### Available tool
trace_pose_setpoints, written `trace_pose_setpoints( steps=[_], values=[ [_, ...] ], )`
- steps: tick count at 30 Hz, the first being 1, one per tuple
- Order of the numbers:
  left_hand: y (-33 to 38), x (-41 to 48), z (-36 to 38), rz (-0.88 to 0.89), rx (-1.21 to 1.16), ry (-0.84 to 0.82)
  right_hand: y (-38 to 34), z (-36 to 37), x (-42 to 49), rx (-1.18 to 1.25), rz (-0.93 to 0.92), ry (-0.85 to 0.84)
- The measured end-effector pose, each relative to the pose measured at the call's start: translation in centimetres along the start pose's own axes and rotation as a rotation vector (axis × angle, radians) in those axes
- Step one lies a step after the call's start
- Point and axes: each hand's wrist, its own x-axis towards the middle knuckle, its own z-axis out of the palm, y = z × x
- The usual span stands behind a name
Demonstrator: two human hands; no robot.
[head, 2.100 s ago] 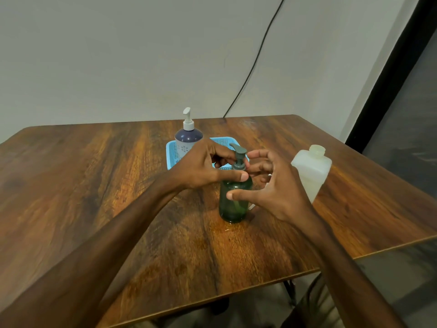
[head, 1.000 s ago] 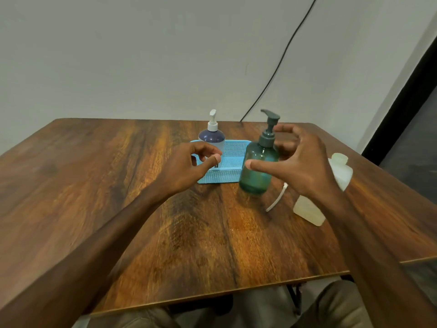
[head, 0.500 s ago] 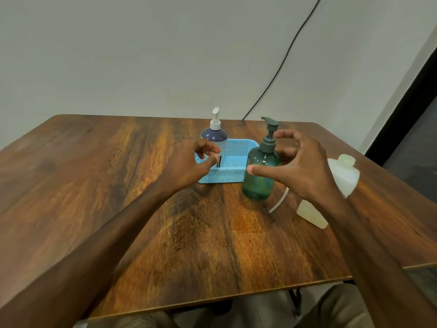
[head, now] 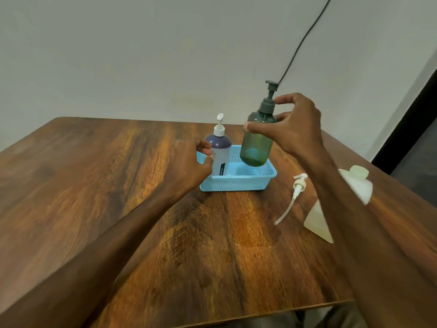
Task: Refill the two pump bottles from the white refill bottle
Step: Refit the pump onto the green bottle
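Note:
My right hand (head: 294, 129) grips the green pump bottle (head: 256, 143) by its shoulder and collar and holds it in the air above the right half of the blue basket (head: 236, 182). The dark blue pump bottle (head: 218, 153) with a white pump stands in the basket's left half. My left hand (head: 189, 166) hovers at the basket's left rim, fingers loosely curled, close to the blue bottle; contact is unclear. The white refill bottle (head: 360, 185), uncapped, stands at the right, partly behind my right forearm.
A loose white pump head with its long tube (head: 294, 194) lies on the wooden table (head: 94, 185) between basket and refill bottle. A black cable (head: 305, 39) runs down the wall behind. The table's right edge is near the refill bottle.
My right hand has lifted the green bottle off the table and carried it up and back over the basket. My left hand moved toward the basket's left rim.

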Motion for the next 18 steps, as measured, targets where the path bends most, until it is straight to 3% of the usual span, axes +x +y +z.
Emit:
trace_pose_setpoints(
  steps=[10,18],
  values=[
    [-1.2,0.1,0.7,-0.047,0.031,-0.064,4.5,6.5,1.5,-0.052,0.107,-0.017],
    [-1.6,0.0,0.5,-0.041,0.04,-0.011,6.7,7.4,0.4,-0.027,0.125,-0.065]
  ],
)
